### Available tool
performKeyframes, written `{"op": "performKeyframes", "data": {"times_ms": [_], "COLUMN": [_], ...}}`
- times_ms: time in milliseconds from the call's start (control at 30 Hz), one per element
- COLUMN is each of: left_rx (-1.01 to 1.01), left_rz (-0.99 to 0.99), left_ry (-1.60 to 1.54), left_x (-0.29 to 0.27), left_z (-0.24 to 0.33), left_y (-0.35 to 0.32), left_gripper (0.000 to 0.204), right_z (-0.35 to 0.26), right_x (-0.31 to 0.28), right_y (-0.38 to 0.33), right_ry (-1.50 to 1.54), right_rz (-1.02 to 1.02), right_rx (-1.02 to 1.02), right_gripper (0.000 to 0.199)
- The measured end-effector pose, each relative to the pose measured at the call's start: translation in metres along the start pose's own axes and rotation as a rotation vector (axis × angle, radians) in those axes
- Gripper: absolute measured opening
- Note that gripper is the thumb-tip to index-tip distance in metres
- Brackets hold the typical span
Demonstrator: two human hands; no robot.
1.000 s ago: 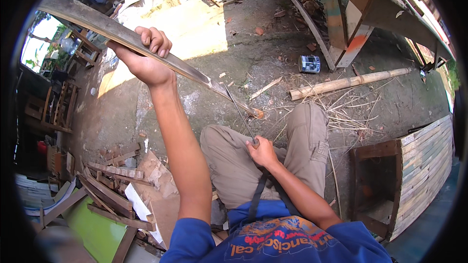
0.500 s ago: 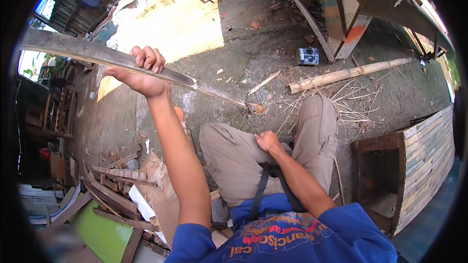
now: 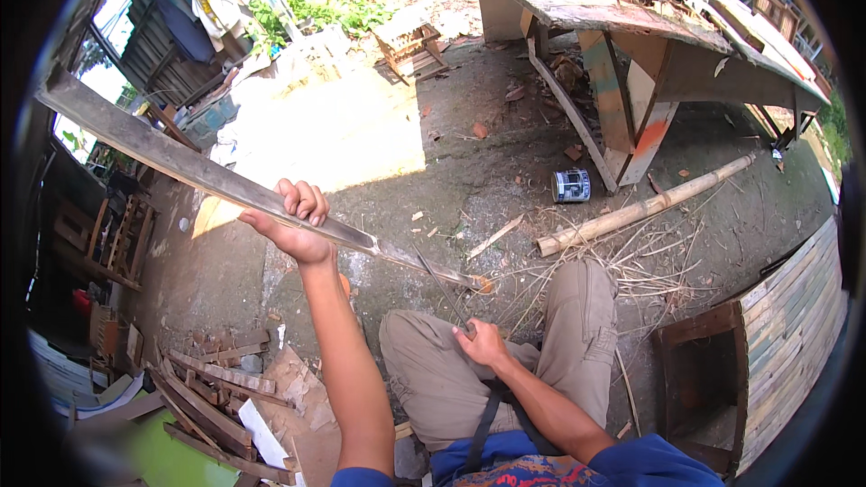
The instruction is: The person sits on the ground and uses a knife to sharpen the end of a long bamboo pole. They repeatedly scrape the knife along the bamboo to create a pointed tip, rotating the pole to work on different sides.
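Note:
A long, weathered grey bamboo pole [image 3: 180,151] slants from the upper left down to the ground in front of my knees. My left hand [image 3: 302,227] is closed around it at about mid-length, fingers curled over its upper side. Below the hand a pale notch marks a node, and the narrower lower end touches the ground near an orange-brown patch. My right hand [image 3: 484,344] is closed on a long, thin, dark-bladed knife [image 3: 440,287], above my lap. The blade points up and to the left, its tip overlapping the pole's lower part in view; contact cannot be told.
Thin bamboo strips [image 3: 654,271] lie scattered beside my knee, near another bamboo pole [image 3: 649,205] and a tin can [image 3: 571,186]. A wooden table [image 3: 672,72] stands at far right, a slatted box [image 3: 776,334] at near right. Scrap wood [image 3: 212,397] is piled at near left.
My right hand has risen slightly from my lap, and the knife blade now shows. The view has tilted up, so the left hand and pole appear lower and further right.

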State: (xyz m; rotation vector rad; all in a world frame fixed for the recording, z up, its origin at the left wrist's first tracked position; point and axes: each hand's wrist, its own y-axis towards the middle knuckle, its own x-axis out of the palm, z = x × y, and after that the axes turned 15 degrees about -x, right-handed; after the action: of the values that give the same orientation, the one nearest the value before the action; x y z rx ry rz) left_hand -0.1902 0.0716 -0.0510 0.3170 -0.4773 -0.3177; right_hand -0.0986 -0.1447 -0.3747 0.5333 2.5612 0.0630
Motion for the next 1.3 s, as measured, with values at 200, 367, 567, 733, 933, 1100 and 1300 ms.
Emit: {"op": "performKeyframes", "data": {"times_ms": [200,367,567,733,933,1100,1300], "left_rx": [-0.047,-0.038,-0.043,-0.056,-0.051,-0.046,-0.075], "left_rz": [-0.034,-0.102,-0.104,-0.182,-0.185,-0.167,-0.236], "left_ry": [-0.034,-0.047,-0.042,-0.025,0.002,0.012,0.014], "left_x": [0.002,0.013,0.018,0.042,0.041,0.035,0.070], "left_z": [-0.004,-0.012,-0.009,-0.015,-0.017,-0.011,-0.032], "left_y": [0.004,0.005,0.006,0.000,0.000,0.003,0.013], "left_gripper": [0.074,0.071,0.071,0.072,0.072,0.071,0.072], "right_z": [0.099,0.048,0.003,0.092,-0.001,-0.009,0.148], "right_x": [0.030,0.013,-0.019,-0.006,-0.010,-0.031,0.025], "right_y": [-0.014,-0.006,0.010,0.011,0.005,0.017,-0.020], "right_ry": [-0.159,-0.230,-0.017,-0.111,-0.040,0.097,-0.344], "right_rz": [-0.353,-0.258,-0.014,-0.365,-0.096,-0.221,-0.253], "right_rx": [0.314,0.234,-0.018,0.551,0.092,0.000,0.236], "right_gripper": [0.048,0.050,0.046,0.053,0.049,0.052,0.044]}}
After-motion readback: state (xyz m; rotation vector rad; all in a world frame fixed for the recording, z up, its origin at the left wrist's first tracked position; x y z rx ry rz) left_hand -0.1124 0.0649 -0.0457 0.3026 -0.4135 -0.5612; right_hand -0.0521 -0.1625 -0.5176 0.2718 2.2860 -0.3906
